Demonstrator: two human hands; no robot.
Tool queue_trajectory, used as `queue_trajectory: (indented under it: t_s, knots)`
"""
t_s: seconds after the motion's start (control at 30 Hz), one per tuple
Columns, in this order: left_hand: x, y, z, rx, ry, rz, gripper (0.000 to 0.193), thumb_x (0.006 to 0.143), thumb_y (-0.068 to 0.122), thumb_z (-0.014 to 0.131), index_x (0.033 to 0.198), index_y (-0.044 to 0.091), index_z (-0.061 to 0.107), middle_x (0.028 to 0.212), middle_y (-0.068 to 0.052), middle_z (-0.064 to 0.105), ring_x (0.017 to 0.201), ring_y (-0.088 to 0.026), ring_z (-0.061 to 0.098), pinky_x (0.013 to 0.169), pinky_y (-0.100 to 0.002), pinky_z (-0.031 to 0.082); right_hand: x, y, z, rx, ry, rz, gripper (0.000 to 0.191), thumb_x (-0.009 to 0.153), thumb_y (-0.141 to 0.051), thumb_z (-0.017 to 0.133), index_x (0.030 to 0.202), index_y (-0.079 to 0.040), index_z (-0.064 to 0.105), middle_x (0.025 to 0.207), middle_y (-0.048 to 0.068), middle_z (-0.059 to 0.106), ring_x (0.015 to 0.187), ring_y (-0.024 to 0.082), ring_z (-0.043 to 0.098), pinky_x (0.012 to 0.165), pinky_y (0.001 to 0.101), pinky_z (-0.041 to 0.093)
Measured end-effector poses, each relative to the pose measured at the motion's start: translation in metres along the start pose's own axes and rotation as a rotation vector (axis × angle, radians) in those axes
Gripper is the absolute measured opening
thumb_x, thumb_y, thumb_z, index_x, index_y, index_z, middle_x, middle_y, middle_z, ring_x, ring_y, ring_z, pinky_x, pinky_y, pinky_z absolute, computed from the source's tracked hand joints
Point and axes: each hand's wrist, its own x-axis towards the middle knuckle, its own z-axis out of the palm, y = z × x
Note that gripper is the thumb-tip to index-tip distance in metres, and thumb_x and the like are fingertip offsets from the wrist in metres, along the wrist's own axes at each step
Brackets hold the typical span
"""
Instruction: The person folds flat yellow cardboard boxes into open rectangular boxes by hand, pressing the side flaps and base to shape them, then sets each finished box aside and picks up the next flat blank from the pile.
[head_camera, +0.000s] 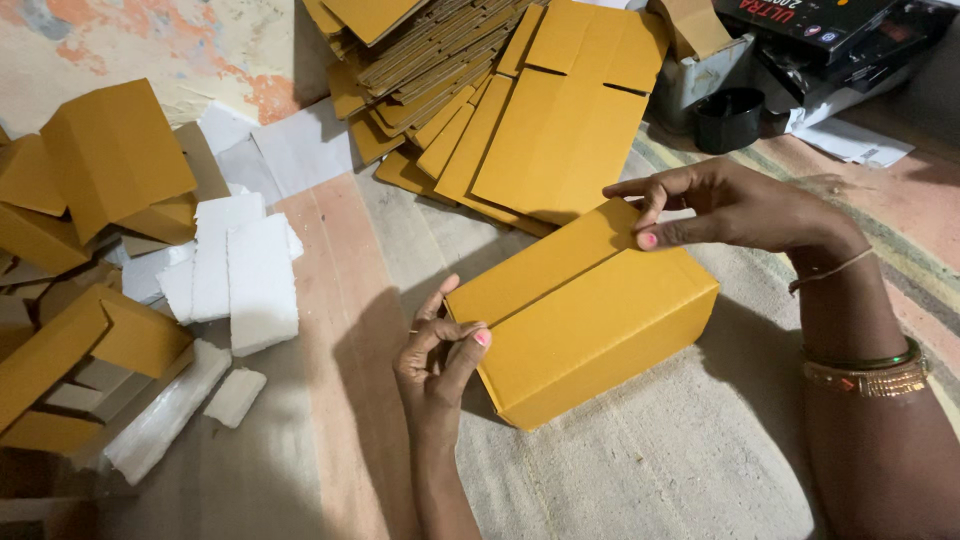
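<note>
While the person sits over a pale mat (640, 470), both hands are on a folded yellow box (585, 315) that lies on the mat in front of them, its long side running from lower left to upper right. The left hand (437, 350) is at the box's near-left corner, thumb and forefinger pinched together on the edge there, the other fingers curled loosely. The right hand (735, 205) lies over the far-right end, fingers stretched flat along the top flap and the thumb pressing on the flap's edge; it presses rather than grips. Bangles (868, 372) circle that wrist.

Just beyond the box, a stack of flat yellow cardboard blanks (500, 90) fans out across the floor, its nearest sheet almost touching the box. To the left, well apart, stand several made-up yellow boxes (115, 155), some with flaps open. Between them and the mat lie white foam slabs (245, 270) and a smaller foam piece (235, 397). At the far right sit a black roll of tape (729, 118) and a dark carton (815, 30), with a grey tray (700, 75) beside them.
</note>
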Motion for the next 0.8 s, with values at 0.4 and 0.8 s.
queue_trajectory:
  t_s: [0.4, 0.8]
  knots:
    - [0.005, 0.045, 0.014, 0.116, -0.139, -0.656, 0.095, 0.073, 0.063, 0.058, 0.153, 0.016, 0.039, 0.154, -0.015, 0.048, 0.145, -0.029, 0.041, 0.116, -0.049, 0.029, -0.003, -0.017, 0.007, 0.037, -0.077, 0.347, 0.070, 0.087, -0.041, 0.064, 0.152, -0.038, 0.038, 0.123, 0.016, 0.075, 0.109, 0.031, 0.077, 0.071, 0.0454, 0.065]
    - [0.004, 0.040, 0.005, -0.082, -0.127, -0.621, 0.092, 0.065, 0.052, 0.066, 0.146, 0.016, 0.042, 0.131, -0.018, 0.056, 0.128, -0.031, 0.058, 0.094, -0.048, 0.058, -0.011, -0.043, 0.006, -0.071, -0.111, 0.371, 0.045, 0.090, -0.041, 0.056, 0.133, -0.032, 0.067, 0.124, 0.000, 0.074, 0.106, 0.017, 0.074, 0.063, 0.0426, 0.065]
